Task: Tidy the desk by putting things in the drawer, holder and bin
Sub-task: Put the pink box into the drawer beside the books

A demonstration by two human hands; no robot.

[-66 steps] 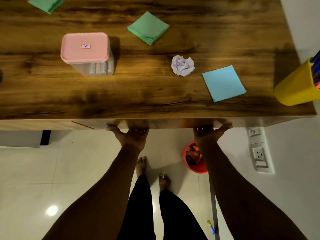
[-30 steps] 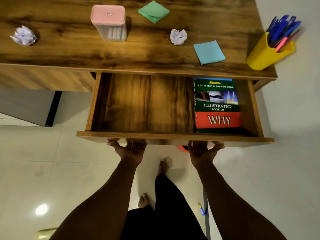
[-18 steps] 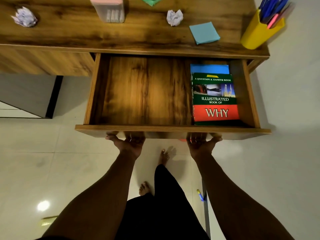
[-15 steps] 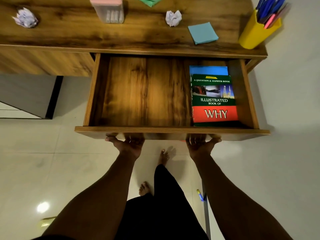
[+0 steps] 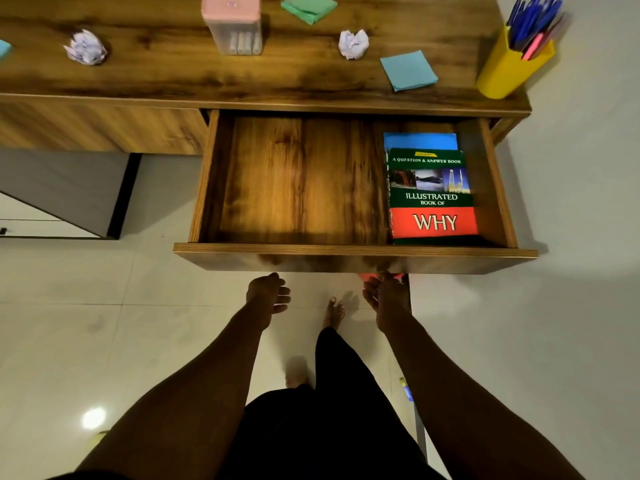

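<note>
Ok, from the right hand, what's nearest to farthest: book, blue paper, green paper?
1. Book, at the drawer's right end, just ahead of the right hand.
2. Blue paper, near the desk's front edge.
3. Green paper, far back on the desk.

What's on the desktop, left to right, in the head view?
Cut-off blue paper → left paper ball → pink box → green note → right paper ball → blue note → pen holder.

Two crumpled paper balls (image 5: 86, 47) (image 5: 353, 44), two books (image 5: 433, 195) (image 5: 420, 141), one pink-lidded box (image 5: 232, 26), one yellow holder (image 5: 507, 72), three note pads (image 5: 309, 8) (image 5: 408, 70) (image 5: 3, 48)
</note>
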